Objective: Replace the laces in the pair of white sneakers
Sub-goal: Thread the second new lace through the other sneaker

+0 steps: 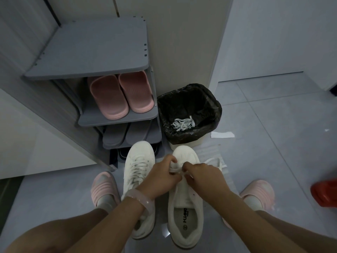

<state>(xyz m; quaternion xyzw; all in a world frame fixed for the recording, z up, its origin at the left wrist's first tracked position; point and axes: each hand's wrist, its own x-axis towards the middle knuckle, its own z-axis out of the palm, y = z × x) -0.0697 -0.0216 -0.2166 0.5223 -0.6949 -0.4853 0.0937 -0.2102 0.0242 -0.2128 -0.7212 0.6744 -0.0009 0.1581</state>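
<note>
I read the left sneaker (139, 181), at seven o'clock, as already laced; the right sneaker (186, 196) beside it is being threaded. My left hand (162, 177) and right hand (204, 177), both curled, pinch the new lace (176, 169) over its front eyelets. Next I'd feed an end through the following eyelet.

grey plastic shoe rack (87, 50) by the wall | pink rubber slippers (121, 94) on its middle shelf | grey slippers (125, 135) on the shelf below | red plastic object (324, 192) on the floor at right edge | white paper scrap (222, 135) on the grey tiled floor (273, 143)
</note>
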